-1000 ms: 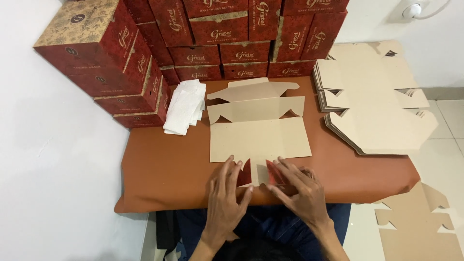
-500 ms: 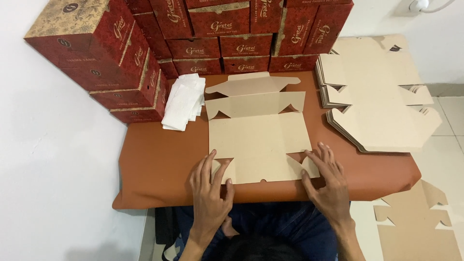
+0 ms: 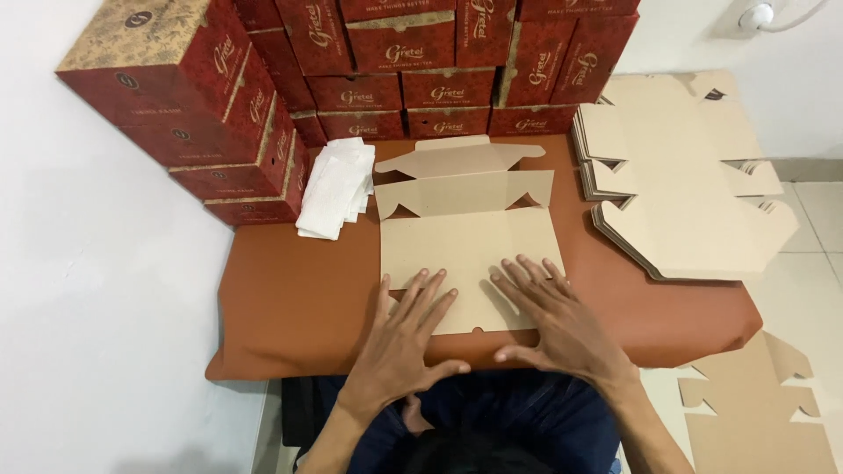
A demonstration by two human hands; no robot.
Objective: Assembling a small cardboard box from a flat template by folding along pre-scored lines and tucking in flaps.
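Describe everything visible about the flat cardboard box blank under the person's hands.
The cardboard box blank is plain tan card, die-cut and creased, lying flat on the brown table cover. Its broad near panel is folded over; two narrower panels with notched corners and a tabbed flap extend at its far end, toward the stacked red boxes. The left hand and right hand press on it with fingers spread, palms down. White folded papers lie just left of it.

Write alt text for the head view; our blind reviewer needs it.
Both hands, left hand and right hand, press flat on an unfolded cardboard box blank on a brown table. Red boxes are stacked behind, white paper lies left, more blanks right.
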